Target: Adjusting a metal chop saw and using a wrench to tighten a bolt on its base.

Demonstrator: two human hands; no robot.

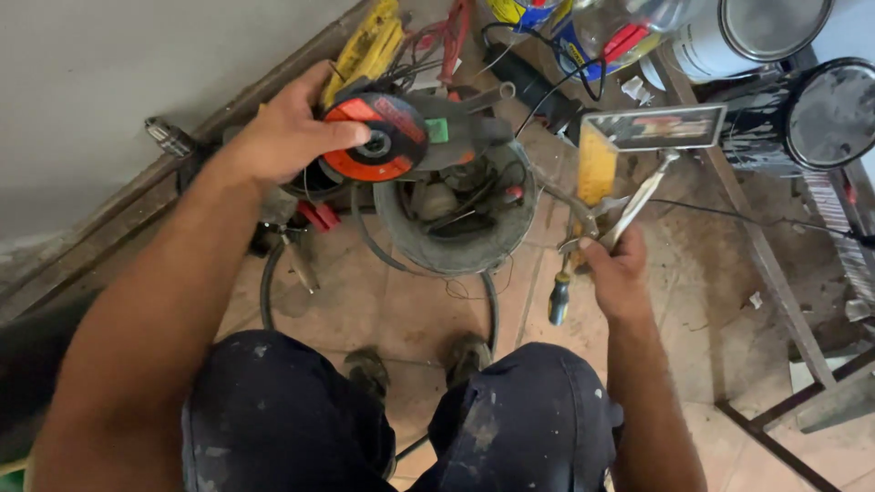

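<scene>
My left hand (283,132) grips an angle grinder (401,137) by its head, thumb lying on the orange and black cutting disc (369,137), held just above a grey bucket (456,251) of tools. My right hand (615,269) is closed on a bundle of tools: a metal trowel (661,128) with a flat rectangular blade, a yellow-bristled brush (597,164), pliers and a screwdriver with a black and yellow handle (559,296) hanging down. This bundle is to the right of the bucket.
Paint cans (775,32) stand at the top right by a metal frame (766,264). Yellow tools and cables (369,46) lie along the wall (109,91). A black hose (269,292) loops on the tiled floor. My knees and shoes (419,364) are below the bucket.
</scene>
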